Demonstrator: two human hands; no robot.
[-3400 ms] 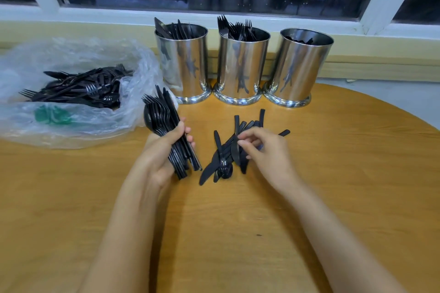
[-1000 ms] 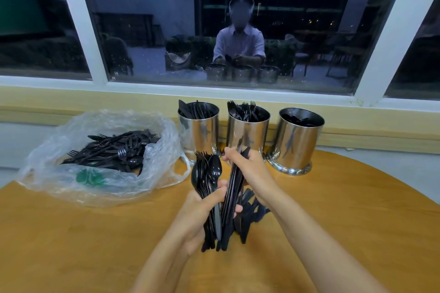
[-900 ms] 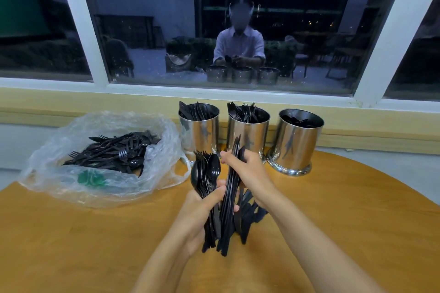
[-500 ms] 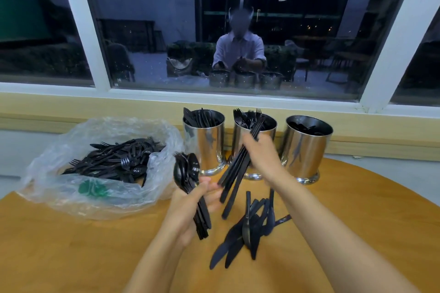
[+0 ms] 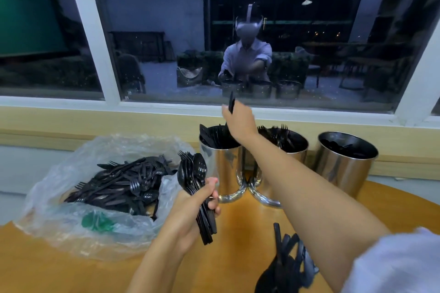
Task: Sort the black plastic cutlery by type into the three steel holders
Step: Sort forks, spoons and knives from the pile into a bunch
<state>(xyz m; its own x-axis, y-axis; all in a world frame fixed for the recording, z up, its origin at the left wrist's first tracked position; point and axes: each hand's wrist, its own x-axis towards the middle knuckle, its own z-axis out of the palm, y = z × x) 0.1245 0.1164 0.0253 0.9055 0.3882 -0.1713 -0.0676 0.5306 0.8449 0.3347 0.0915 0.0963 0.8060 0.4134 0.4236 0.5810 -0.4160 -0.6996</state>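
since half a second back your right hand (image 5: 238,119) has swung from in front of the middle holder (image 5: 300,157) up over the left holder (image 5: 221,169), taking the knives (image 5: 231,103) along. fingers are curled round them; one end pokes above your fist and the rest runs almost straight down into that holder's mouth, so the long axis is near upright. can't tell how many pieces, your hand hides them. this stuff looks light, thin and slick, stiff enough to stand but i'd guess pieces slide past each other, so hold mid-handle and let them drop rather than shoving. your left hand (image 5: 195,207) grips the bundle of spoons and forks (image 5: 192,173) by the handles, heads up and leaning slightly away from you, just beside the left holder. right holder (image 5: 342,173) stands at the far end of the row. loose pile (image 5: 285,266) lies on the table (image 5: 238,233) under your right forearm, and the bag (image 5: 59,209) with more cutlery sits off to the left.
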